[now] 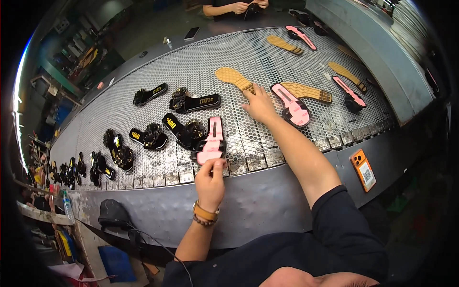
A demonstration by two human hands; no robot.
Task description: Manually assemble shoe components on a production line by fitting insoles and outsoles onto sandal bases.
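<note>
Here your left grip [210,184] pinches the pink-bottomed slipper [214,138] near the front of the bench [248,138], your right grip [260,106] touches the tan sole [232,76] farther right, closed or not I can't tell, so steady the slipper and take that sole by its rim

Your far-centre sole [232,78]: tan, diamond pattern. Near, to its left, sandal piece [210,145]: pink, black straps. Slippers [203,102] at left: black, gold print; rosettes [179,100] black, gold-flecked. Belt [191,62]: grey honeycomb. Phone [358,162], near right: orange. Your shirt [267,251]: black.
</note>
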